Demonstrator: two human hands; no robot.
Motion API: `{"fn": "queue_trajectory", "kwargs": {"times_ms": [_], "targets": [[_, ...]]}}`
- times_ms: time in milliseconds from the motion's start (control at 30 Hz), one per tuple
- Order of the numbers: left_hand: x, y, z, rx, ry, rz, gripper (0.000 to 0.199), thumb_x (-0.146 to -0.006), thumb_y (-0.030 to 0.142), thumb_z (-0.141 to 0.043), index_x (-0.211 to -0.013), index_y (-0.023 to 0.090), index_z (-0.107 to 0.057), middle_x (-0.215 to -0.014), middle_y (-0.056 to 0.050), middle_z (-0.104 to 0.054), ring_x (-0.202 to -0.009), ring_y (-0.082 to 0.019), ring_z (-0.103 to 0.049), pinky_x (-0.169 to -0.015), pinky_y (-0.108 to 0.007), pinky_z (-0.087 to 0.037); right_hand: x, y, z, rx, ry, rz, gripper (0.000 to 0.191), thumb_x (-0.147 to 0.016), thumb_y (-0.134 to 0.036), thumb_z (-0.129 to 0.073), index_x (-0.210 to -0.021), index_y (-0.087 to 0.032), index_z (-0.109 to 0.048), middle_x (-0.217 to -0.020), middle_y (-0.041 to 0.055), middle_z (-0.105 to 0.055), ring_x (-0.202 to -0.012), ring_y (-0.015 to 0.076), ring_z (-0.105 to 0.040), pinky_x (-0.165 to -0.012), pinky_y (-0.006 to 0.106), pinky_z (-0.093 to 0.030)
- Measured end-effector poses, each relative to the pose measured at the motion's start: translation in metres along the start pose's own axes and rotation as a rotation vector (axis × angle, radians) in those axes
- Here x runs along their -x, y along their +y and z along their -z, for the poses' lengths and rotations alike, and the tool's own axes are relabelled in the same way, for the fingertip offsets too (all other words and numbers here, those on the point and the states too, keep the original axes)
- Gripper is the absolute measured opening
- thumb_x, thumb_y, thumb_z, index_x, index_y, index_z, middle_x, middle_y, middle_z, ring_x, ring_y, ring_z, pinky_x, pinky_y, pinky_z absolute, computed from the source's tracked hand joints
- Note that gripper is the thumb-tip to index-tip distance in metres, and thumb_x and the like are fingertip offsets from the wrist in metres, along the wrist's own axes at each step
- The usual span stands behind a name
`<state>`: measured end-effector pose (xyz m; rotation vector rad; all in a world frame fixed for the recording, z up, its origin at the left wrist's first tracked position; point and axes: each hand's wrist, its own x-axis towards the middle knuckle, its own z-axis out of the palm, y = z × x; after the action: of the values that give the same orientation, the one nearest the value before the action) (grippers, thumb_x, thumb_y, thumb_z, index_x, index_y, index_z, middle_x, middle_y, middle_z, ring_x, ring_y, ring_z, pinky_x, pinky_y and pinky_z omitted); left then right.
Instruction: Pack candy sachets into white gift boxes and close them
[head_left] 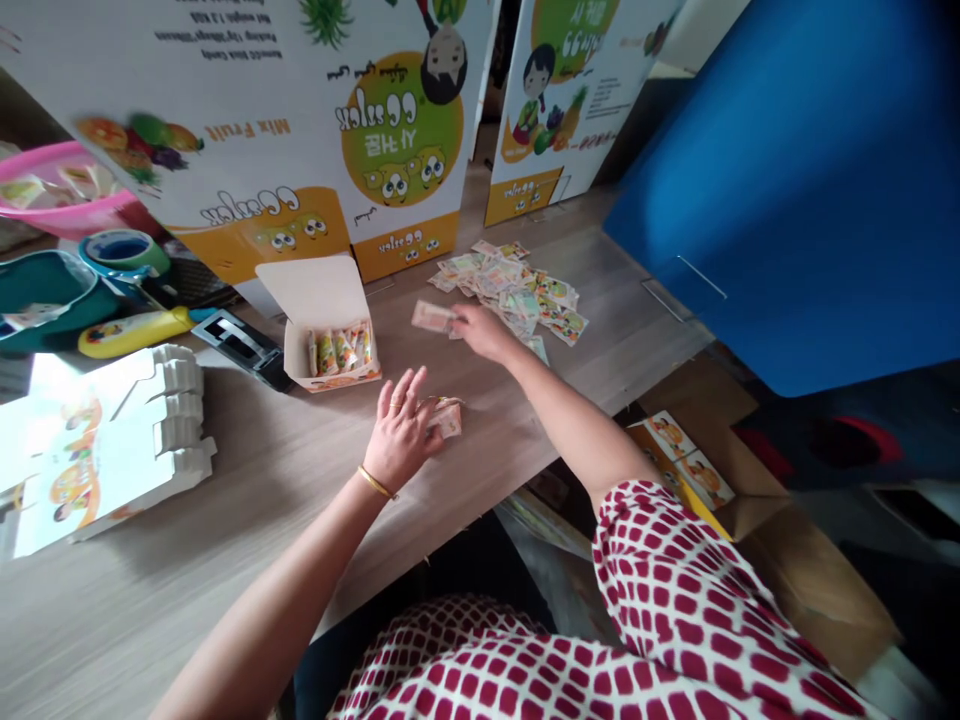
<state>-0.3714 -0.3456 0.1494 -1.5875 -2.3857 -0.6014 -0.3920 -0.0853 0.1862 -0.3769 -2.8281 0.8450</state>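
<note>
**Candy sachets (510, 292) lie heaped on a wood table, one pinched in the right hand**

The loose heap sits near the far edge of the wood table (225, 530), with the wrappers overlapping and spreading toward the person. The right hand (484, 333) reaches to the heap's near side, its fingers closed on a single sachet (431, 316) that sticks out to the left. The left hand (401, 435) rests lower on the table, its fingers spread apart, with a small bunch of sachets (448, 420) against its thumb side. Whether that hand grips the bunch or only touches it, I cannot tell. The two hands are apart, with bare table between them.

An open white carton (315, 290) stands to the left of the hands, with a row of sachets (341, 350) inside. Further left lie a flat printed carton blank (97, 470), a yellow-handled tool (131, 332) and a roll of tape (124, 252). Large printed display boards (397, 150) lean along the far edge.

The work in hand appears to be taking sachets from the heap by hand. With the thin wrappers overlapping, the moment calls for a light, careful pinch.
</note>
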Motion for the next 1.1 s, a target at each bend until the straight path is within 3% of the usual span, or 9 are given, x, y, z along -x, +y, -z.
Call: {"fn": "queue_trajectory", "kwargs": {"times_ms": [100, 200, 300, 400, 500, 733, 867, 967, 1100], "targets": [[0.0, 0.001, 0.001, -0.034, 0.055, -0.033, 0.041, -0.088, 0.026, -0.064, -0.128, 0.019, -0.061, -0.166, -0.018, -0.035, -0.158, -0.041, -0.021, -0.126, -0.067, -0.016, 0.042, -0.015, -0.002, -0.166, -0.367, 0.144, 0.024, -0.094, -0.017, -0.058, -0.111, -0.017, -0.075, -0.108, 0.0055, -0.077, -0.096, 0.019, -0.069, -0.09, 0.029, -0.051], [0.001, -0.003, -0.001, -0.038, -0.015, -0.091, 0.047, -0.088, 0.025, -0.063, -0.133, 0.017, -0.055, -0.145, -0.019, -0.058, -0.142, -0.037, -0.049, -0.121, -0.059, -0.034, 0.055, -0.012, -0.001, -0.304, -0.66, 0.253, 0.025, -0.098, -0.026, -0.058, -0.115, -0.019, -0.076, -0.116, 0.0044, -0.077, -0.105, 0.0186, -0.07, -0.095, 0.027, -0.051], [0.002, -0.008, -0.005, -0.048, -0.045, -0.087, 0.05, -0.089, 0.028, -0.062, -0.136, 0.014, -0.05, -0.116, -0.017, -0.069, -0.107, -0.032, -0.069, -0.096, -0.046, -0.056, 0.033, 0.011, 0.001, -0.12, -0.324, 0.126, 0.031, -0.102, -0.023, -0.05, -0.124, -0.016, -0.072, -0.129, 0.011, -0.072, -0.122, 0.0232, -0.064, -0.106, 0.035, -0.046], [0.004, -0.009, -0.008, -0.038, 0.016, -0.082, 0.06, -0.091, 0.028, -0.061, -0.145, 0.013, -0.04, -0.112, -0.016, -0.07, -0.098, -0.03, -0.071, -0.087, -0.041, -0.058, 0.002, 0.037, -0.004, 0.275, -0.011, -0.022, 0.032, -0.095, -0.014, -0.059, -0.125, -0.01, -0.069, -0.14, 0.02, -0.063, -0.142, 0.0351, -0.045, -0.116, 0.052, -0.035], [0.006, -0.009, -0.009, -0.004, 0.064, -0.077, 0.066, -0.091, 0.027, -0.061, -0.149, 0.012, -0.033, -0.119, -0.017, -0.07, -0.101, -0.028, -0.071, -0.088, -0.04, -0.058, -0.01, 0.048, -0.015, 0.406, 0.047, 0.026, 0.026, -0.097, -0.017, -0.056, -0.115, -0.011, -0.073, -0.133, 0.0203, -0.066, -0.143, 0.0369, -0.04, -0.116, 0.056, -0.031], [0.009, 0.002, -0.001, 0.003, 0.021, -0.091, 0.045, -0.089, 0.026, -0.066, -0.131, 0.016, -0.051, -0.131, -0.019, -0.067, -0.123, -0.034, -0.064, -0.107, -0.053, -0.05, 0.029, 0.021, -0.035, 0.088, 0.049, 0.068, 0.03, -0.103, -0.022, -0.048, -0.098, -0.015, -0.076, -0.102, 0.0098, -0.076, -0.097, 0.0208, -0.065, -0.089, 0.031, -0.046], [0.006, 0.006, 0.007, -0.079, 0.046, -0.103, 0.046, -0.088, 0.03, -0.069, -0.131, 0.019, -0.055, -0.164, -0.018, -0.038, -0.155, -0.043, -0.028, -0.125, -0.069, -0.019, 0.061, -0.01, -0.041, -0.319, -0.232, 0.103, 0.026, -0.098, -0.027, -0.055, -0.092, -0.014, -0.076, -0.086, 0.0018, -0.075, -0.079, 0.0154, -0.065, -0.073, 0.025, -0.044], [0.005, 0.0, 0.003, -0.038, -0.004, -0.125, 0.049, -0.088, 0.029, -0.068, -0.133, 0.017, -0.051, -0.152, -0.021, -0.052, -0.145, -0.039, -0.046, -0.12, -0.061, -0.036, 0.079, -0.017, -0.039, -0.444, -0.388, 0.118, 0.033, -0.1, -0.034, -0.051, -0.092, -0.014, -0.075, -0.083, 0.0019, -0.074, -0.079, 0.016, -0.065, -0.075, 0.025, -0.046], [0.009, -0.009, -0.009, 0.049, 0.011, -0.092, 0.063, -0.09, 0.031, -0.066, -0.144, 0.012, -0.04, -0.124, -0.02, -0.067, -0.111, -0.032, -0.068, -0.094, -0.046, -0.056, 0.097, 0.014, -0.016, -0.159, 0.051, -0.148, 0.03, -0.1, -0.029, -0.051, -0.116, -0.012, -0.07, -0.113, 0.0139, -0.073, -0.105, 0.0236, -0.065, -0.094, 0.034, -0.048]]}}
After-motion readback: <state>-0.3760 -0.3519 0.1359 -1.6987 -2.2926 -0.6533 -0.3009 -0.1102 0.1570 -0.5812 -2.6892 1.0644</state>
